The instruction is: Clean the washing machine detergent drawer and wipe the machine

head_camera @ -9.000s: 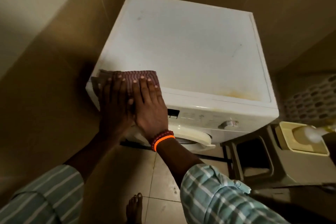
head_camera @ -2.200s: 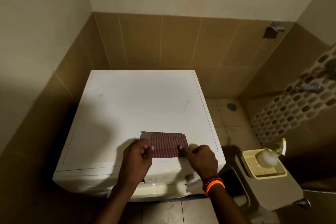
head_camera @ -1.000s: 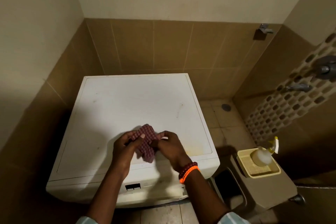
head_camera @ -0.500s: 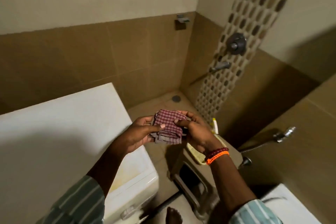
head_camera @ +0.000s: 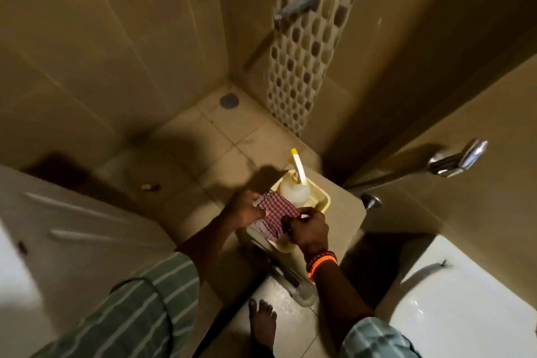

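Item: folded red-checked cloth (head_camera: 274,212), pinched at opposite edges by left hand (head_camera: 245,209) and right hand (head_camera: 309,231), held low over the yellow basket (head_camera: 321,197) on the stool (head_camera: 345,227), just beside the spray bottle (head_camera: 295,190). Handling: lower flat into the free half (bottle looks easily tipped), let go only once it rests

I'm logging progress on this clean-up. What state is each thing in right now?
checked cloth: folded, held over the yellow basket
left hand: grips the cloth
right hand: pinches the cloth
spray bottle: upright in the basket
yellow basket: on the stool
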